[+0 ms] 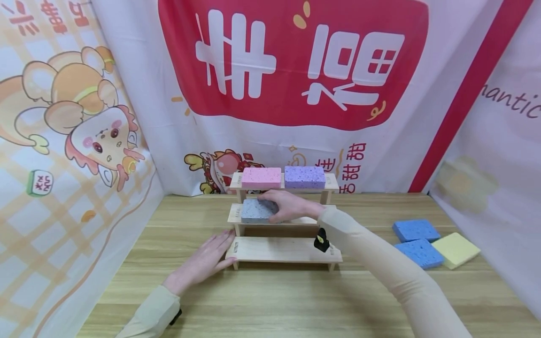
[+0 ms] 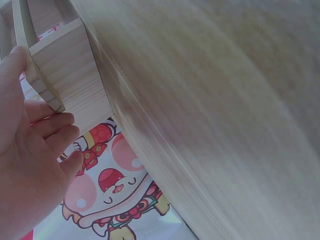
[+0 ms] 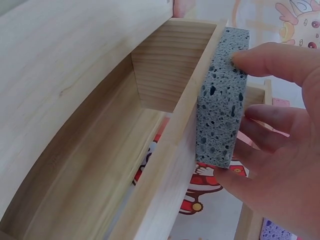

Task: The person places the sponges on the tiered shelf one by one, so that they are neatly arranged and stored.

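A light wooden three-tier rack (image 1: pixel 287 251) stands on the table. My right hand (image 1: pixel 291 205) grips a grey-blue speckled sponge (image 1: pixel 252 211) lying on the left part of the middle tier. In the right wrist view, thumb and fingers span the sponge (image 3: pixel 220 100), which sits along the board's edge. At the left end of the bottom tier, my left hand (image 1: pixel 204 262) holds the board (image 2: pixel 37 80), thumb at one edge and fingers bent around the other. A pink sponge (image 1: pixel 261 178) and a purple sponge (image 1: pixel 304 177) sit side by side on the top tier.
On the table to the right lie two blue sponges (image 1: pixel 416 231), partly overlapping, with a yellow sponge (image 1: pixel 456 250) beside them. Printed cloth (image 1: pixel 143 94) hangs behind the rack and along both sides of the wood-grain table (image 1: pixel 253 305).
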`<state>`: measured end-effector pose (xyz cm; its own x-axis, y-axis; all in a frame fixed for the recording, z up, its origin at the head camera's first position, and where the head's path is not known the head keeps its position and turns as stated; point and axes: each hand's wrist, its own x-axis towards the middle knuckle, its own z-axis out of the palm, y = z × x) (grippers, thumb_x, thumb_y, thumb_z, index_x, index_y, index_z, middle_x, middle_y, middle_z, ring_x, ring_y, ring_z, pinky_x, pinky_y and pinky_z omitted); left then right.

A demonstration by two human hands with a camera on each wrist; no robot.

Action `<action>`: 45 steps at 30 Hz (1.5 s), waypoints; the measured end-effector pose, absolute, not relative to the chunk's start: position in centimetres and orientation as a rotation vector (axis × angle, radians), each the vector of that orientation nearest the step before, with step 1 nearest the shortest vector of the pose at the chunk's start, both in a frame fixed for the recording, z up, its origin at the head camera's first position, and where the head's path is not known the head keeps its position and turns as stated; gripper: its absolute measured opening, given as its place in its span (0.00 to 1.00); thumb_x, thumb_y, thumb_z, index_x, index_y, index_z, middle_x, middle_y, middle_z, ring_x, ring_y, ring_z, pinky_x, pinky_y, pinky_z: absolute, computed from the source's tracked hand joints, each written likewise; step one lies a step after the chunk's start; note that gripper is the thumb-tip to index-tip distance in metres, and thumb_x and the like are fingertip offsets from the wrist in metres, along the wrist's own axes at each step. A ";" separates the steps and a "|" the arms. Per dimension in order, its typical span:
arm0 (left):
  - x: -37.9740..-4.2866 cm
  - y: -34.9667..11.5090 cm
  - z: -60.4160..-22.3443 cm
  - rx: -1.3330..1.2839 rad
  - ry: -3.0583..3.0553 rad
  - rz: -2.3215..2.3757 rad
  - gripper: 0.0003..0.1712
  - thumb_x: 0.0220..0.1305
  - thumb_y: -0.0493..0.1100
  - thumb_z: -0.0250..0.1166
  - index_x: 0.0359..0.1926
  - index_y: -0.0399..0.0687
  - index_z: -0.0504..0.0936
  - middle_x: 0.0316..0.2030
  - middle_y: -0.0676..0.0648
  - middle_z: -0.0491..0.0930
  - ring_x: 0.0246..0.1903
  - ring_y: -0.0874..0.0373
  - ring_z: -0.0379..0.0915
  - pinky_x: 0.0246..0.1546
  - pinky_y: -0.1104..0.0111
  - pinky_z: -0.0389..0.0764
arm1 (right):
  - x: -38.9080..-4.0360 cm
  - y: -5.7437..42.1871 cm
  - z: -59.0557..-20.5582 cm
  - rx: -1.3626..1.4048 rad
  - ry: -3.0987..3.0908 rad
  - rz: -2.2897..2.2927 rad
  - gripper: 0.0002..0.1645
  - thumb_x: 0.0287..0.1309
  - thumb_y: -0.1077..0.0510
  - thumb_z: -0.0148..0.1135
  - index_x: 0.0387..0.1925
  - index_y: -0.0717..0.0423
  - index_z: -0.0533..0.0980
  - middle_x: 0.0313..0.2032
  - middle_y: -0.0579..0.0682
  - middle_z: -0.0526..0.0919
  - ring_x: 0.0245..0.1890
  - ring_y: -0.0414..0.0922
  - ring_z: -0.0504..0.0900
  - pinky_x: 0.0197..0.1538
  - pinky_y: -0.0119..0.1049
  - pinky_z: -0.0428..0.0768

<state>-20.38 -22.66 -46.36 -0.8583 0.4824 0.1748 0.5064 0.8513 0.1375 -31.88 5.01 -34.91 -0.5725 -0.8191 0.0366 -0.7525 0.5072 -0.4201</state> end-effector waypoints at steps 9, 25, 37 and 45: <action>-20.3 -22.5 -46.3 -0.769 -2.918 -0.290 0.45 0.71 0.63 0.54 0.74 0.34 0.58 0.74 0.35 0.58 0.73 0.40 0.59 0.75 0.46 0.58 | -31.1 5.9 -34.3 -1.375 2.590 -0.630 0.42 0.55 0.56 0.70 0.70 0.61 0.65 0.70 0.58 0.69 0.70 0.54 0.68 0.76 0.47 0.67; -20.3 -22.6 -46.4 -0.759 -2.898 -0.300 0.45 0.70 0.62 0.55 0.73 0.34 0.59 0.74 0.36 0.59 0.73 0.40 0.59 0.75 0.46 0.58 | -29.3 8.3 -33.9 -1.392 2.602 -0.763 0.44 0.53 0.57 0.72 0.70 0.59 0.65 0.71 0.58 0.68 0.71 0.54 0.68 0.76 0.52 0.66; -20.3 -22.5 -46.3 -0.766 -2.888 -0.287 0.44 0.70 0.62 0.55 0.73 0.33 0.60 0.73 0.34 0.61 0.73 0.40 0.60 0.74 0.46 0.60 | -28.2 10.4 -34.0 -1.392 2.642 -0.831 0.42 0.55 0.55 0.72 0.69 0.58 0.66 0.69 0.57 0.71 0.69 0.54 0.70 0.73 0.54 0.69; -20.2 -22.4 -46.3 -0.763 -2.893 -0.297 0.44 0.70 0.62 0.55 0.73 0.33 0.60 0.73 0.34 0.60 0.72 0.39 0.60 0.75 0.46 0.59 | -27.9 12.5 -34.5 -1.344 2.640 -0.909 0.41 0.55 0.55 0.71 0.69 0.56 0.66 0.69 0.55 0.72 0.70 0.54 0.70 0.73 0.57 0.69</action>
